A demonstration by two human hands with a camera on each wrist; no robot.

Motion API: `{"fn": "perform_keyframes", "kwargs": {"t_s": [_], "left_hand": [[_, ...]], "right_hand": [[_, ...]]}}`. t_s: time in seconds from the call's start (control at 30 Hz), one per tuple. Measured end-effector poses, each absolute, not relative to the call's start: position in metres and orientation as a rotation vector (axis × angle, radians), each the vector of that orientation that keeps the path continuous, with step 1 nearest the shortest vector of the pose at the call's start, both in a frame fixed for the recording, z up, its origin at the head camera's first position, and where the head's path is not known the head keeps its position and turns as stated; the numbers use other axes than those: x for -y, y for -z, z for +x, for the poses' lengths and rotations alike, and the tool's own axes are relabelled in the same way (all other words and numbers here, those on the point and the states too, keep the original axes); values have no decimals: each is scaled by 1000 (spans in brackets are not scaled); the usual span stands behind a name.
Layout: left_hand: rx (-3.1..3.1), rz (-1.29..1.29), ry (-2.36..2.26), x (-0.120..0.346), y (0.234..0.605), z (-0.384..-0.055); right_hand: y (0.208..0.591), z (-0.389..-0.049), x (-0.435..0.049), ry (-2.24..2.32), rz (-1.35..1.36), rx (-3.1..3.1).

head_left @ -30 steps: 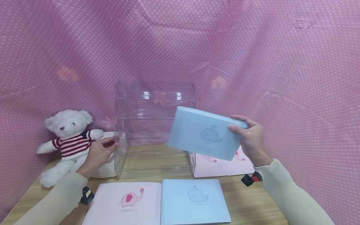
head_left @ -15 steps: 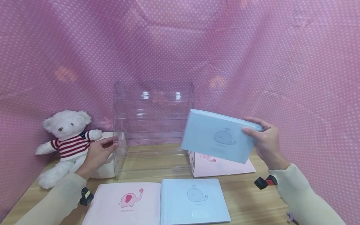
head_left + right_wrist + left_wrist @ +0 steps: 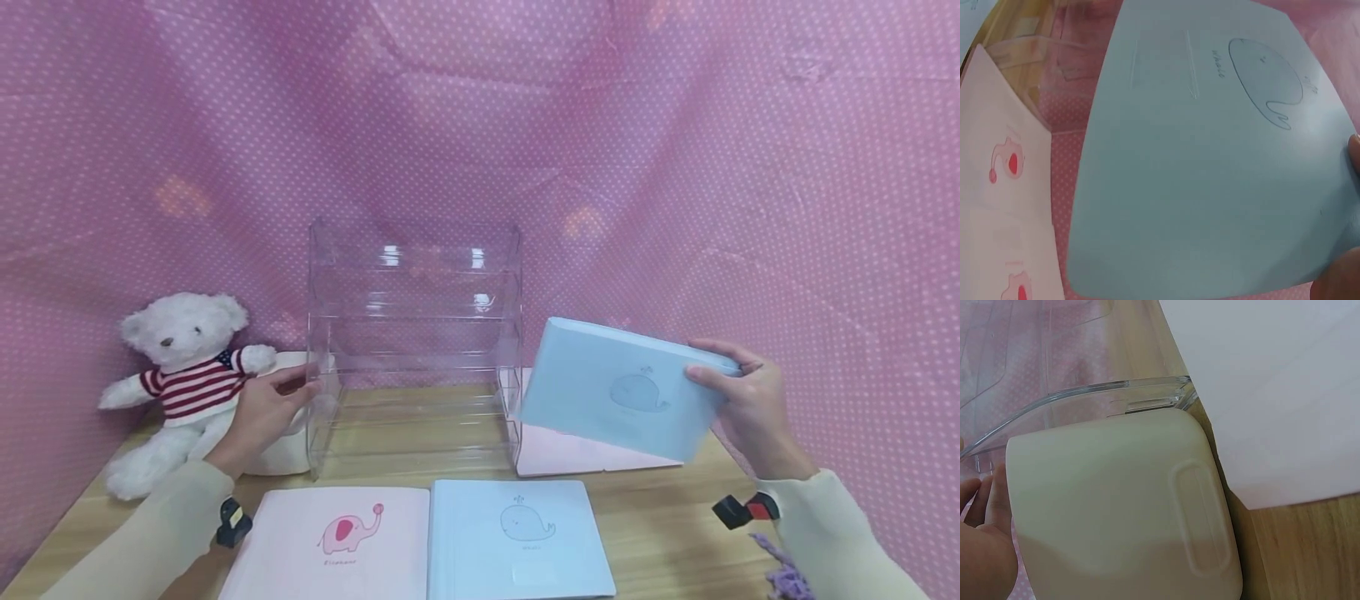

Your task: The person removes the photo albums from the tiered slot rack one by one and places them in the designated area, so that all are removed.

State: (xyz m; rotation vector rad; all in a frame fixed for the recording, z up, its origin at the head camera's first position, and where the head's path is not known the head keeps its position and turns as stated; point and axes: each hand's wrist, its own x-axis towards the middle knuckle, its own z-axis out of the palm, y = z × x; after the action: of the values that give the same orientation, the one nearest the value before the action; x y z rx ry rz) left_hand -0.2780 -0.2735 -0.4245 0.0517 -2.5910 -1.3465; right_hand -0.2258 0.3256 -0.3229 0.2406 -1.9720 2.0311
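My right hand grips the right end of a light blue whale album, thumb on its front cover. The album is tilted in the air, in front of pink elephant albums standing at the right. With its thumb and fingers, my left hand holds the left side edge of a clear acrylic rack; in the left wrist view part of that hand shows beside the rack's edge. On the table in front lie a pink elephant album and another blue whale album.
A white teddy bear in a striped sweater sits at the left. Between it and the rack stands a cream-coloured container. Something purple and fuzzy lies at the wooden table's right front. Pink dotted cloth hangs around the back and sides.
My right hand has carried the blue whale album to the right and lower, away from the front of the rack. The left hand stays at the rack's edge.
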Motion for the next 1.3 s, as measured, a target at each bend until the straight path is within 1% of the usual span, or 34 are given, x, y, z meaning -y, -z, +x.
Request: {"fn": "perform_keyframes", "kwargs": {"t_s": [0.2, 0.43, 0.73, 0.93, 1.13, 1.3], "left_hand": [[2610, 96, 1350, 272, 423, -276], [2603, 69, 1340, 272, 422, -275], [2603, 81, 1347, 271, 421, -274], [2600, 70, 1362, 272, 421, -274], [2578, 56, 1367, 272, 422, -275], [2585, 41, 1356, 271, 422, -276]], "right_hand": [[334, -226, -348, -2023, 297, 1993], [349, -225, -372, -2087, 399, 1982], [369, -228, -395, -2077, 380, 2161], [388, -232, -412, -2032, 297, 2378], [403, -238, -423, -2180, 266, 2436], [415, -240, -431, -2234, 310, 2451]]}}
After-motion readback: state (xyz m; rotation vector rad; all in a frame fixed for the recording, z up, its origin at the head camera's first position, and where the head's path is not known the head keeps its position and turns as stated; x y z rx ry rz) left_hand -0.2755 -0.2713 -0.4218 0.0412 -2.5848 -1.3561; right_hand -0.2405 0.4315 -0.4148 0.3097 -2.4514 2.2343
